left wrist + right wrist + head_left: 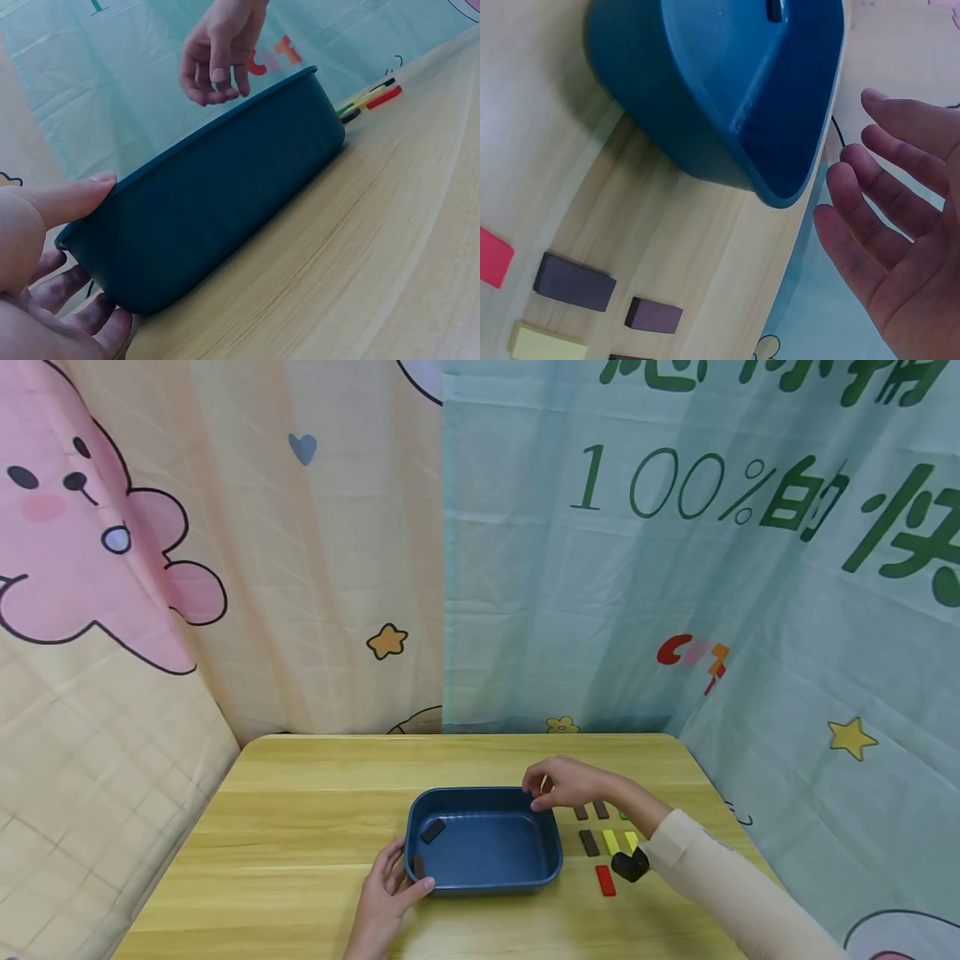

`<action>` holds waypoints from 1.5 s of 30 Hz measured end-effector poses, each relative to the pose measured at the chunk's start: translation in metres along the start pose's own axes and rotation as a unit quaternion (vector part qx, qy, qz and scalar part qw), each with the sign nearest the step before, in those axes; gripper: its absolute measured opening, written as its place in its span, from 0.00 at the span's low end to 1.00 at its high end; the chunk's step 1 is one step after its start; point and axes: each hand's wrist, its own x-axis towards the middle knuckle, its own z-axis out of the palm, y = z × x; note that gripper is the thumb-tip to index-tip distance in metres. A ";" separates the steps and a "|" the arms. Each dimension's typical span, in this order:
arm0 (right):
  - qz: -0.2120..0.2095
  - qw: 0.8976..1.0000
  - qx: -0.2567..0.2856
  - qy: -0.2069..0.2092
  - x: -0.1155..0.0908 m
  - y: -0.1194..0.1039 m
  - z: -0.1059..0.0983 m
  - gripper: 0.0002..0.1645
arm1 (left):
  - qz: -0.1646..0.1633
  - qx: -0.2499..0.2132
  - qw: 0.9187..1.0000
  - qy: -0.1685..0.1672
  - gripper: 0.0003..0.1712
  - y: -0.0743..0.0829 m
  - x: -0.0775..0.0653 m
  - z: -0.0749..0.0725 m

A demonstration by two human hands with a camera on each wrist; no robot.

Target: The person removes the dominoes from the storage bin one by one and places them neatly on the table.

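A blue rectangular plastic bin (487, 888) stands on the table. My left hand (384, 893) grips its near left corner, thumb on the rim and fingers against the outside, as the left wrist view also shows. Inside the bin lie two dark brown blocks, one near the far left (432, 831) and one by the left wall (418, 865). Over the far right corner of the bin hovers my right hand (566, 782); its fingers are loosely bent, and the right wrist view shows nothing in them.
Right of the bin lie several small blocks: a red block (605, 881), a dark brown block (589, 843), a yellow block (611, 842) and others, some partly covered by the right arm. A black object (630, 865) shows beside the right sleeve. Printed curtains (337, 568) hang behind the table.
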 end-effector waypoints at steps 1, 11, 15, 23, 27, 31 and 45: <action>-0.001 1.000 0.000 -0.003 0.003 -0.002 -0.001 0.12 | 0.000 0.000 1.000 -0.001 0.51 0.000 0.000 0.000; -0.018 0.998 -0.014 -0.061 0.032 -0.015 -0.007 0.14 | 0.003 0.002 1.000 0.000 0.51 0.000 0.001 -0.002; -0.026 0.996 -0.016 -0.088 0.047 -0.022 -0.008 0.14 | 0.007 0.002 1.000 0.003 0.51 0.001 0.002 -0.001; -0.019 0.988 -0.038 -0.147 0.074 -0.039 0.001 0.17 | 0.009 0.003 1.000 0.006 0.52 -0.001 -0.001 -0.002; -0.016 0.986 -0.037 -0.161 0.085 -0.044 0.004 0.17 | 0.008 -0.004 1.000 0.004 0.52 -0.001 -0.001 -0.001; -0.020 0.984 -0.046 -0.173 0.093 -0.048 0.006 0.17 | 0.003 -0.005 1.000 0.006 0.51 -0.001 0.000 0.000; -0.046 0.977 -0.075 -0.194 0.116 -0.053 0.030 0.18 | -0.002 -0.006 1.000 -0.001 0.50 -0.002 0.000 0.001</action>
